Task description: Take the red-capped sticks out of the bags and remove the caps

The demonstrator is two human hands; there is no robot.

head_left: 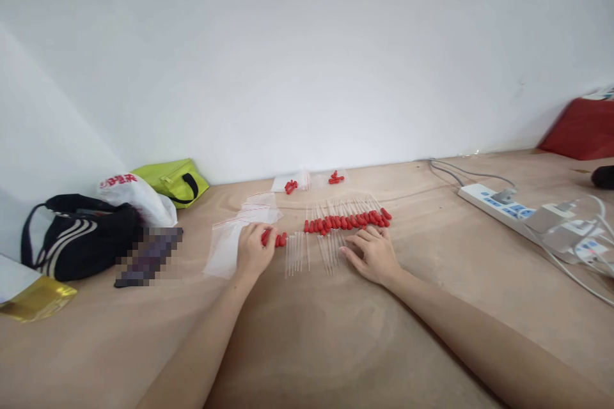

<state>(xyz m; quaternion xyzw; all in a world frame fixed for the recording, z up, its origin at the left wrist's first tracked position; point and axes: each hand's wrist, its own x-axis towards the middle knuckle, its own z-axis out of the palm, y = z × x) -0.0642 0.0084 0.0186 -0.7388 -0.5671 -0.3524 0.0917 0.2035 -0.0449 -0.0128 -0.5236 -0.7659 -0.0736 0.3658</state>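
A row of thin clear pipettes with red rubber bulbs [348, 222] lies on the wooden table [307, 332]. My left hand [254, 249] rests curled over a few red-bulbed pipettes [281, 240] next to a clear zip bag [223, 249]. My right hand [371, 254] lies flat with fingers spread on the clear pipette stems just below the red row. More clear zip bags [259, 204] are stacked behind the left hand.
Small bags with red bulbs [311, 180] lie near the wall. At the left are a black bag [77, 236], a white plastic bag [139, 195], a green pouch [173, 180] and a blurred dark object [148, 257]. A white power strip [527, 217] with cables sits right; a red box [580, 129] stands far right.
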